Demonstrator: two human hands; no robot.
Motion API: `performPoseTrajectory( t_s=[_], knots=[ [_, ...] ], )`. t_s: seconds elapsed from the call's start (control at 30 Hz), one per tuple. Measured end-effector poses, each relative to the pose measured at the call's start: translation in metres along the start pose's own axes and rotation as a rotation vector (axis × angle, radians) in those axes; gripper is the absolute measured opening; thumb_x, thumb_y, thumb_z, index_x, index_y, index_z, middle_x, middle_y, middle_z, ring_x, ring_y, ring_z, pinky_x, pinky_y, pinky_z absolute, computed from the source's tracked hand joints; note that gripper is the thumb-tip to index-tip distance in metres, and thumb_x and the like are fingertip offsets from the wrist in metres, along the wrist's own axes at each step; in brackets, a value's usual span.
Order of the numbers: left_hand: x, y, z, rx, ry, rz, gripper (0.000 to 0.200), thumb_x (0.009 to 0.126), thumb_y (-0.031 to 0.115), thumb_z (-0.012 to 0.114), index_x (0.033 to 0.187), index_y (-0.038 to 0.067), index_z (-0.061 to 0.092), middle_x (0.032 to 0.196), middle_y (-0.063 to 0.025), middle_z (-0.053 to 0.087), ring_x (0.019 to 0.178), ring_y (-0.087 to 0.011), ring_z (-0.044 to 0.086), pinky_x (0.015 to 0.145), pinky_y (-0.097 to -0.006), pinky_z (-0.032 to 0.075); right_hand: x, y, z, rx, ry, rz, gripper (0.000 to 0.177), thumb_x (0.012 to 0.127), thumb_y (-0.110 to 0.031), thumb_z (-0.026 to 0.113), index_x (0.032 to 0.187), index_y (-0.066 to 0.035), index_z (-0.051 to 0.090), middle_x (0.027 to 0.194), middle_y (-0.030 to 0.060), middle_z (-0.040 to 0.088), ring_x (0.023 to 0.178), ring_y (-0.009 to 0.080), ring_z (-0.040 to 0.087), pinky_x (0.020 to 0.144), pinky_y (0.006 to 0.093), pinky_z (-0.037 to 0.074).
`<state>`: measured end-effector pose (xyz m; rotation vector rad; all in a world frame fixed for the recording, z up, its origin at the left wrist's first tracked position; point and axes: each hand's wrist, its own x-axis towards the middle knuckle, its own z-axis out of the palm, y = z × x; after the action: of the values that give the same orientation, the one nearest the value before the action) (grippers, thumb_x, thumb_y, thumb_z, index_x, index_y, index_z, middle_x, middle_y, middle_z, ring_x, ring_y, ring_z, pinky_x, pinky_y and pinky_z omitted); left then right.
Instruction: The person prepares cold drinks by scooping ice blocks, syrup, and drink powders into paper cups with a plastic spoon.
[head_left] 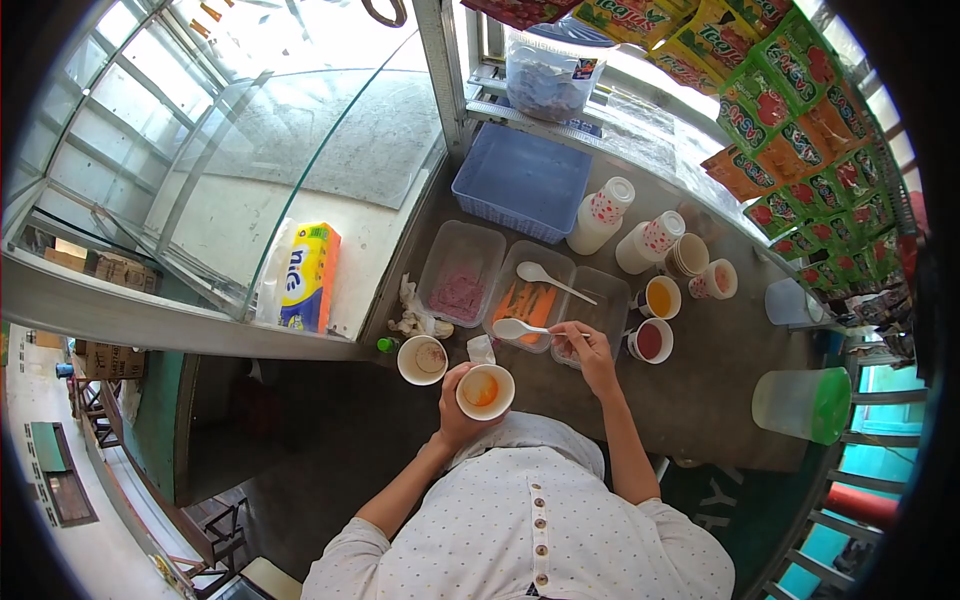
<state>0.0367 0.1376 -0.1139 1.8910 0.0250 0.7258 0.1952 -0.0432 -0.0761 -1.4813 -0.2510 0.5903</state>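
Observation:
My left hand [456, 418] is wrapped round a white paper cup [485, 392] with something orange at its bottom. In my right hand [590, 358] is a white plastic spoon [516, 328], its bowl pointing left over the front of a clear tub [545, 262] with orange contents. Another white spoon [552, 278] rests across that tub. To its left stands a tub [463, 262] of pink stuff, and to its right a third tub [606, 292], partly hidden by my right hand. A second paper cup [422, 360] with pale contents stands left of the held cup.
A blue basket [522, 178] stands behind the tubs. Cups with yellow liquid [660, 297] and red liquid [652, 341] are at the right, near stacked cups [640, 248]. A green-lidded container [800, 404] is far right. Sachets [770, 100] hang above; a glass case [300, 150] stands left.

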Motion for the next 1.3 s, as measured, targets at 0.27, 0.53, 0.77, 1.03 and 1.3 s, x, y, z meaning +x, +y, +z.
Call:
performPoseTrajectory(
  t_s=[0.27, 0.53, 0.77, 1.03, 1.3],
  knots=[
    [0.0003, -0.0003, -0.0002, 0.003, -0.012, 0.0, 0.085, 0.057, 0.008, 0.084, 0.124, 0.006, 0.032, 0.114, -0.0154, 0.051, 0.104, -0.0271, 0.055, 0.09, -0.0392, 0.044, -0.0017, -0.0033, 0.0002, -0.004, -0.018, 0.009, 0.03, 0.096, -0.025, 0.046, 0.098, -0.004, 0.067, 0.076, -0.0006, 0.059, 0.064, 0.0047, 0.042, 0.058, 0.0193, 0.034],
    [-0.0006, -0.0013, 0.0001, 0.0, -0.016, -0.003, 0.086, 0.057, 0.009, 0.084, 0.125, 0.006, 0.032, 0.115, -0.0151, 0.051, 0.105, -0.0272, 0.055, 0.09, -0.039, 0.044, -0.0014, 0.0006, -0.001, -0.017, 0.006, 0.002, 0.03, 0.095, -0.025, 0.046, 0.097, -0.004, 0.067, 0.077, -0.0001, 0.059, 0.064, 0.0052, 0.043, 0.059, 0.0195, 0.035],
    [-0.0001, 0.0004, -0.0005, 0.031, -0.032, -0.011, 0.086, 0.057, 0.009, 0.084, 0.125, 0.006, 0.032, 0.116, -0.0151, 0.05, 0.105, -0.0267, 0.055, 0.09, -0.038, 0.044, -0.0008, 0.0002, -0.0006, -0.005, -0.012, 0.005, 0.029, 0.095, -0.025, 0.047, 0.097, -0.004, 0.067, 0.076, -0.0005, 0.059, 0.064, 0.0049, 0.043, 0.058, 0.0193, 0.035],
    [-0.0061, -0.0063, 0.0019, -0.005, -0.023, -0.031, 0.086, 0.057, 0.017, 0.087, 0.124, 0.005, 0.034, 0.117, -0.0165, 0.05, 0.109, -0.0295, 0.053, 0.093, -0.0393, 0.044, -0.0009, 0.0018, -0.0003, 0.003, -0.012, 0.003, 0.029, 0.095, -0.025, 0.047, 0.097, -0.004, 0.067, 0.077, -0.0008, 0.059, 0.063, 0.0045, 0.042, 0.057, 0.0188, 0.034],
    [-0.0013, -0.0022, 0.0017, 0.022, -0.031, -0.015, 0.087, 0.056, 0.016, 0.087, 0.124, 0.005, 0.034, 0.116, -0.0167, 0.05, 0.107, -0.0294, 0.054, 0.091, -0.0389, 0.045, -0.0011, -0.0003, 0.0018, 0.011, -0.015, -0.001, 0.029, 0.096, -0.024, 0.047, 0.097, -0.004, 0.067, 0.078, -0.0004, 0.059, 0.062, 0.0042, 0.041, 0.055, 0.0186, 0.033]
  ],
)
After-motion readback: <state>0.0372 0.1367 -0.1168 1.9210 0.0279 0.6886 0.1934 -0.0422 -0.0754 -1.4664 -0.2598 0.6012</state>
